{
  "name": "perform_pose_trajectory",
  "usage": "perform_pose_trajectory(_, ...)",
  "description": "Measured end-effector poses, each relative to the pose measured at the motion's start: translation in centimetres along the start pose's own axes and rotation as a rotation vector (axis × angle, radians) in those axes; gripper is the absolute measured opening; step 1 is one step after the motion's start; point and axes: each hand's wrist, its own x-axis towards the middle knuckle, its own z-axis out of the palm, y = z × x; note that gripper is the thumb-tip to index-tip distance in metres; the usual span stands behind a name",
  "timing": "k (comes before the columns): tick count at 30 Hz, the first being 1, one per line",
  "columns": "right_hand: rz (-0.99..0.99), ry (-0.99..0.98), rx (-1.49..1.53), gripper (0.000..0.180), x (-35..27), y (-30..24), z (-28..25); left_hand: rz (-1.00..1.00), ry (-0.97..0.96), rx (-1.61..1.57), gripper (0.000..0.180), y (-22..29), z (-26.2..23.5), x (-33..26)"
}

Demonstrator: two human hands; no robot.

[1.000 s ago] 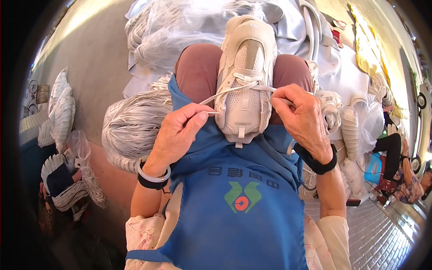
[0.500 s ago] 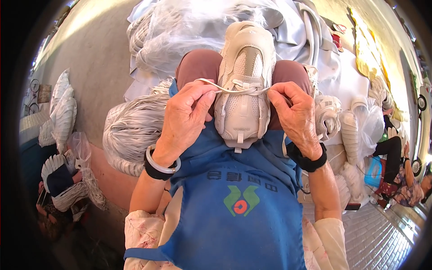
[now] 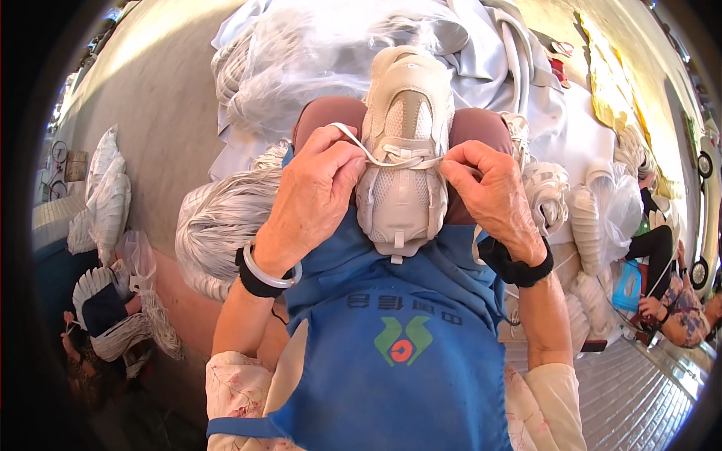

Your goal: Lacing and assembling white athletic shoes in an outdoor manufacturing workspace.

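Observation:
A cream sneaker upper (image 3: 406, 207) with mesh panels rests between my knees, its pull tab toward me. A flat off-white shoelace (image 3: 406, 156) crosses over its front, partly knotted. My left hand (image 3: 310, 192) pinches the lace left of the shoe, and a short length curves up above the fingers. At the shoe's right side my right hand (image 3: 492, 192) holds the other stretch of lace between thumb and forefinger. Both hands sit just above the shoe, fingers closed.
Bundles of pale laces or uppers (image 3: 226, 222) lie left of my knees. Further shoe uppers (image 3: 545, 192) are at the right. Clear plastic sheeting (image 3: 301, 68) covers a pile ahead. Another person (image 3: 677, 308) sits at the far right, a blue basket (image 3: 626, 286) beside them.
The shoe sits slightly lower in the picture and tilts a little differently. The lace by my left hand now sags between fingers and shoe, where it was straighter before. Both hands keep their pinch.

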Motion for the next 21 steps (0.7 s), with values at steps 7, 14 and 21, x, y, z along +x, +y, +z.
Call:
perform_pose_trajectory(7, -0.034, -0.07, -0.14, 0.014, 0.5, -0.7, -0.4, -0.042, -0.132, 0.025, 0.011, 0.4, -0.6, 0.7)
perform_pose_trajectory(14, 0.027, -0.2, -0.149, 0.016, 2.3, -0.8, -0.8, -0.074, -0.189, -0.055, 0.008, -0.9, -0.8, 1.7)
perform_pose_trajectory(21, -0.015, 0.074, -0.083, 0.012, 0.7, 0.3, 1.3, 0.155, -0.168, 0.165, 0.008, -0.2, 0.1, 2.2)
